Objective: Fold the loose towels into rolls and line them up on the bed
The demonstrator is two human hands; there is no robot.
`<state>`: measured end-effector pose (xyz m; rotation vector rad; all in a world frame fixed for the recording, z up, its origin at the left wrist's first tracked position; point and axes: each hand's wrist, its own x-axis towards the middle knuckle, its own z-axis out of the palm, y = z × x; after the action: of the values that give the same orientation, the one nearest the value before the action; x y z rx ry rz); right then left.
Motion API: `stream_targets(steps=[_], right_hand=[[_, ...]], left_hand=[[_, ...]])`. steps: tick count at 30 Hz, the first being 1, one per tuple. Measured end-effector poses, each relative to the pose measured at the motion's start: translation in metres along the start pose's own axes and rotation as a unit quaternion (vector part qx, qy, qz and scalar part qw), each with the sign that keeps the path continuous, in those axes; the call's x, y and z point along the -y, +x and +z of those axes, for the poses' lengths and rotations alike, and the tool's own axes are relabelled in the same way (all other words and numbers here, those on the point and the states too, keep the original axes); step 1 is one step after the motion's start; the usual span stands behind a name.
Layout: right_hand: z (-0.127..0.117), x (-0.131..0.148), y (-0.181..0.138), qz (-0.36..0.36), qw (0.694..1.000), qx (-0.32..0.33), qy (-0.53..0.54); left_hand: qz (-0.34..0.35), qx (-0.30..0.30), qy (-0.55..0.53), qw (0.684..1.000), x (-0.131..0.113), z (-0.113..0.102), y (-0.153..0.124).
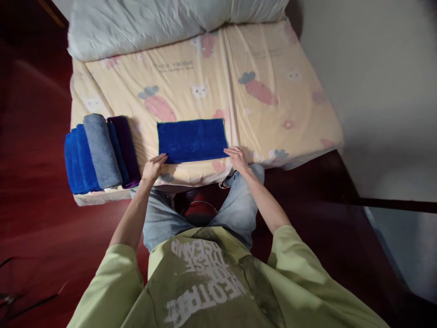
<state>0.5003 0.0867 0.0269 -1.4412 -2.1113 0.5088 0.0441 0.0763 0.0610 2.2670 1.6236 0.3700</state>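
Note:
A blue towel [193, 140] with thin green edging lies flat as a rectangle near the front edge of the bed. My left hand [154, 167] rests at its near left corner, fingers stretched out and touching the cloth. At the near right corner, the outstretched fingers of my right hand [238, 158] touch the towel's edge. Both thumbs are hard to make out. To the left lies a group of cloths: folded blue towels [80, 159], a rolled grey towel [102, 150] and a dark purple towel [124, 150].
The bed [273, 123] has a yellowish sheet printed with carrots and rabbits. A pale quilt [164, 23] is bunched at its far side. A light wall [382, 91] stands on the right. Dark red floor [30, 182] surrounds the bed, and thin black legs [30, 310] show at lower left.

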Motion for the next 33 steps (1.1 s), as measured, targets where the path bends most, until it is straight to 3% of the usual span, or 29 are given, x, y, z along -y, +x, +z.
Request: stream_targets(steps=[5,8,11,14,20,26,33], right_hand=[[-0.020,0.001,-0.017,-0.027,0.997,0.059,0.035],[-0.015,0.002,-0.027,-0.001,0.997,0.059,0.058],[-0.004,0.002,-0.033,0.040,0.996,0.010,0.077],[0.003,0.002,-0.034,0.084,0.991,-0.027,0.104],[0.004,-0.003,-0.030,0.143,0.968,-0.059,0.196],[0.010,-0.008,-0.020,0.211,0.955,-0.085,0.192],[0.023,-0.016,-0.007,0.208,0.953,-0.131,0.179]], left_hand=[[0.033,-0.032,-0.072,0.996,-0.004,0.001,-0.036],[-0.033,-0.060,-0.119,0.991,-0.009,0.020,-0.055],[-0.118,-0.121,-0.152,0.974,-0.012,0.039,-0.063],[-0.154,-0.158,-0.182,0.958,-0.011,0.045,-0.060],[-0.194,-0.164,-0.214,0.943,-0.004,0.038,-0.048],[-0.214,-0.198,-0.239,0.926,0.004,0.050,-0.038],[-0.223,-0.220,-0.206,0.927,0.007,0.049,-0.023]])
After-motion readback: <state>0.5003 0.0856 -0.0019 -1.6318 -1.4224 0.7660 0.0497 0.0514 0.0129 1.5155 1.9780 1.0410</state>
